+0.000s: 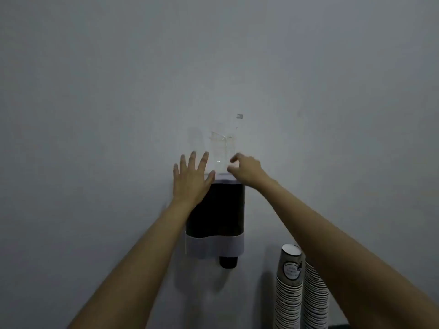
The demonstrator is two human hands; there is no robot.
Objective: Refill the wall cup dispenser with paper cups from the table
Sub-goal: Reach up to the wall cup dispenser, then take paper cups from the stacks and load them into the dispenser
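The wall cup dispenser (221, 210) is a dark tube with a white band at its base, and a dark cup (228, 261) pokes out underneath. A clear lid (219, 148) stands tilted up above the dispenser's top. My left hand (191, 179) lies flat with fingers spread against the upper left of the dispenser. At the top right, my right hand (245, 169) has its fingers pinched on the clear lid's right edge. Two tall stacks of printed paper cups (289, 288) stand at the lower right, and my right forearm partly covers the right stack.
A plain grey-white wall (118, 91) fills the view. A small clear hook or clip (240, 116) is stuck on the wall just above the lid. A dark table edge (342, 326) shows at the bottom right by the cup stacks.
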